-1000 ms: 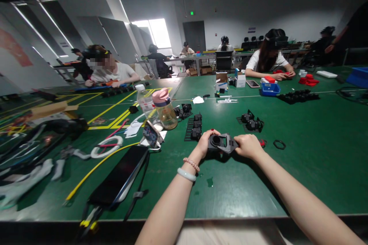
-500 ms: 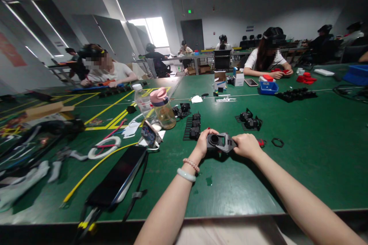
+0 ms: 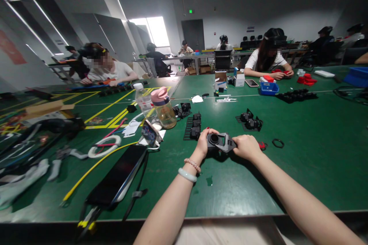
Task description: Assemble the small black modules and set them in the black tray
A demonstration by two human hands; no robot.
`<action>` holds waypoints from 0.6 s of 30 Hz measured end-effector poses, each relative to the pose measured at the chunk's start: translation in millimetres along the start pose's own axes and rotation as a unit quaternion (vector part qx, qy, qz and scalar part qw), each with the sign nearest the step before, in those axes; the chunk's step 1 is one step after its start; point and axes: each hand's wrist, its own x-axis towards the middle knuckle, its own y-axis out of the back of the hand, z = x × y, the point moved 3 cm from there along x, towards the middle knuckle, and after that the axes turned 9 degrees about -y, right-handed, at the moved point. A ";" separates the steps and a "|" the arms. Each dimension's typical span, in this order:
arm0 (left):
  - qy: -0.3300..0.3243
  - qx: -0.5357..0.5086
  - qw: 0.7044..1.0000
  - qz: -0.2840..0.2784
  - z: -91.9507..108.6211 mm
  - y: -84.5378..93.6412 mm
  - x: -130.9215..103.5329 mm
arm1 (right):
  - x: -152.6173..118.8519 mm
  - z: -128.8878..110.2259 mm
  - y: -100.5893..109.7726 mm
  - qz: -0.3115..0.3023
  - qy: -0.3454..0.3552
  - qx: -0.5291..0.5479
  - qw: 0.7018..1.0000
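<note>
Gripping the black part (image 3: pixel 221 142) with my left hand (image 3: pixel 203 142) and right hand (image 3: pixel 247 146), I'm holding it at twelve o'clock.

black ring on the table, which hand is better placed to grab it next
Probably the right hand: it is nearer the black ring, though it and the left hand both grip the black part.
</note>
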 end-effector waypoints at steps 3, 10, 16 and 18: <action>-0.008 0.028 0.999 0.015 0.4 1.4 -0.2 | -0.8 -1.7 0.5 -0.005 -0.007 0.002 1.000; -0.077 0.079 0.991 0.075 2.1 3.9 -0.8 | -1.5 -4.3 1.6 -0.022 -0.024 0.003 0.999; -0.094 0.093 0.989 0.068 -2.4 4.5 2.9 | 1.9 0.1 -1.0 -0.011 -0.016 0.002 1.000; -0.105 0.100 0.987 0.061 -3.7 4.8 3.9 | 3.4 3.5 -2.3 0.000 -0.010 0.001 1.000</action>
